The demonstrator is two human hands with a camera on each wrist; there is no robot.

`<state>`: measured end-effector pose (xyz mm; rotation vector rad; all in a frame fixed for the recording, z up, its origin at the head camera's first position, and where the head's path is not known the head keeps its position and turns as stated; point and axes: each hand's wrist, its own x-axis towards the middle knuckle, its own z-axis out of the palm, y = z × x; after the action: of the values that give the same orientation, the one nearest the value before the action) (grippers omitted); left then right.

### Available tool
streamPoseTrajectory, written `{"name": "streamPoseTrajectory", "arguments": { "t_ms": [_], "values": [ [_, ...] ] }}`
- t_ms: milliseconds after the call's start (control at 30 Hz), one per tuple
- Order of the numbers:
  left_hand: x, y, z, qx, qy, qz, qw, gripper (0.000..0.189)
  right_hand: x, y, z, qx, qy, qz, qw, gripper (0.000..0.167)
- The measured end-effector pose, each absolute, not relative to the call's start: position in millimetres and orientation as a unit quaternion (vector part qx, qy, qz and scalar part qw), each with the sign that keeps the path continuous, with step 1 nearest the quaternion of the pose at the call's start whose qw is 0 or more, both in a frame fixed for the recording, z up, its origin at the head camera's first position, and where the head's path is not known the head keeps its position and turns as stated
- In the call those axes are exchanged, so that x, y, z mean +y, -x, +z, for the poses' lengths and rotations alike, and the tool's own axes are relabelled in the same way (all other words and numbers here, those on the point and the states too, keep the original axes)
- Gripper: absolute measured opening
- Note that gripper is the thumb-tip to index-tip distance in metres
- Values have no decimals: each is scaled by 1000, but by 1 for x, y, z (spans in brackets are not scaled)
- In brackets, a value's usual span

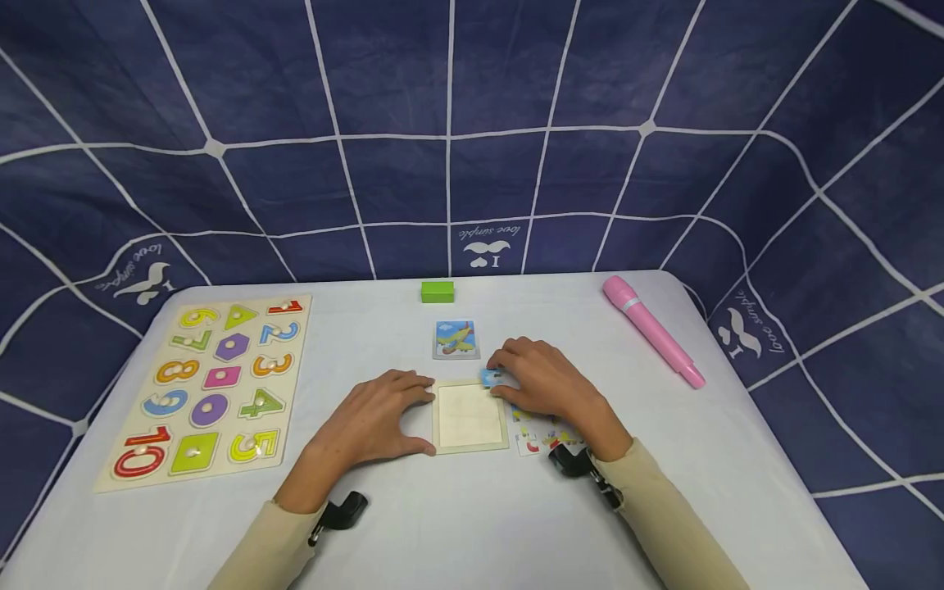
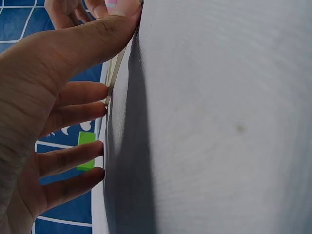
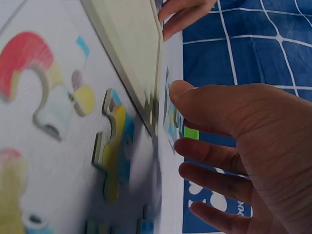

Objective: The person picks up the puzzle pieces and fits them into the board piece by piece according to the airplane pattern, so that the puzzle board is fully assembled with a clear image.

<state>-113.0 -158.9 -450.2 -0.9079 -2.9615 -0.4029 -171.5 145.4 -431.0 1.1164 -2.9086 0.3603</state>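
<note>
The right hand [image 1: 544, 378] is pinching a small blue puzzle piece [image 1: 489, 378] between thumb and fingertips at the far right corner of a shallow tray [image 1: 472, 449], whose left edge the left hand [image 1: 372, 414] is touching with thumb and fingers spread wide, gripping nothing. The piece is looking light, stiff and smooth, any narrow tabs probably being fragile, so opposite edges are offering the safest hold.
</note>
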Motion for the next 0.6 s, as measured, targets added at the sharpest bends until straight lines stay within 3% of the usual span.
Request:
{"name": "streamPoseTrajectory", "arguments": {
  "t_ms": [600],
  "values": [
    [-159, 114, -449, -948, 294, -120, 1, 78, 119, 172, -434, -919, -383, 97, -6, 36]
  ]
}}
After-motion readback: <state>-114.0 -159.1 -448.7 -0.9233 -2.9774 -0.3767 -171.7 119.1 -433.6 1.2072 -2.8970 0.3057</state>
